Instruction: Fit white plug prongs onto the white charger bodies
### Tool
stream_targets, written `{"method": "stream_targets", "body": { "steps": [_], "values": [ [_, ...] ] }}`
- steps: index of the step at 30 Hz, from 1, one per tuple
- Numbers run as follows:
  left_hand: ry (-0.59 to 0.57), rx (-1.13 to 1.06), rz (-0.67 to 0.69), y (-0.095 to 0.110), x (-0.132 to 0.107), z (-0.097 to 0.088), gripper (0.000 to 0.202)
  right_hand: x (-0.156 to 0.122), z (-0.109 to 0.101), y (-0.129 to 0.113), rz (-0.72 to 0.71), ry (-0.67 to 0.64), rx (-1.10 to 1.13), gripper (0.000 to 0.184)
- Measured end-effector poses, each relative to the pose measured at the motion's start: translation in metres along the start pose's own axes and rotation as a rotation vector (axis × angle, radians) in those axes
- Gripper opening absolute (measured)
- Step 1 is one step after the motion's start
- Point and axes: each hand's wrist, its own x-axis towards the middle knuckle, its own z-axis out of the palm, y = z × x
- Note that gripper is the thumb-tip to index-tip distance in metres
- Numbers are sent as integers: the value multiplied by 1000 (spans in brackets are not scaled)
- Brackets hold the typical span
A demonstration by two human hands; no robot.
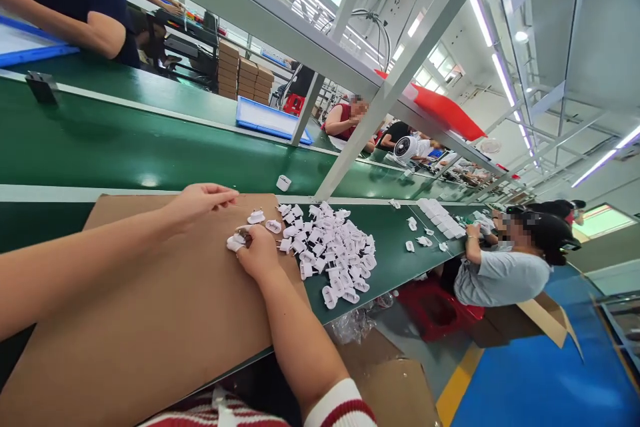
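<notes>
My right hand [259, 252] is closed on a white plug part [236, 242] just above the brown cardboard sheet [165, 327]. My left hand [206, 203] hovers over the sheet's far edge, fingers drawn together in a pinch. Whether anything small is between those fingertips is hidden. Beyond my right hand, two loose white plug parts lie on the cardboard, one of them a rounded piece [273, 226]. A heap of white plug parts [330, 247], some with pins showing, spreads to the right of my right hand, partly across the cardboard's edge.
Past a pale rail runs a green conveyor belt [150, 153] carrying a white part [284, 182]. A slanted metal post [350, 153] rises behind the heap. Co-workers sit on the right and across the belt. A blue-rimmed tray [270, 121] lies on the far side.
</notes>
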Motion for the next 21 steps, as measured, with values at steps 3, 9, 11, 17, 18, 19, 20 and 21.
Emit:
{"method": "stream_targets", "body": {
  "steps": [3,9,11,17,18,19,20,21],
  "values": [
    [62,123,35,12,52,18,71,-2,-4,-7,6,-4,-123,28],
    [107,487,140,21,145,80,103,-4,-10,-20,18,-58,-269,33],
    [130,535,126,21,161,95,107,-4,-10,-20,9,-61,-267,36],
    [125,569,130,15,154,89,67,-1,0,-14,-21,42,-33,39],
    [129,565,155,14,146,81,64,1,1,-13,-8,104,73,38],
    [136,558,178,13,136,70,62,2,1,-13,17,180,202,35],
    [144,546,196,11,124,58,61,4,1,-14,58,257,344,33],
    [147,531,209,8,110,46,62,6,0,-15,110,322,496,32]
  ]
}}
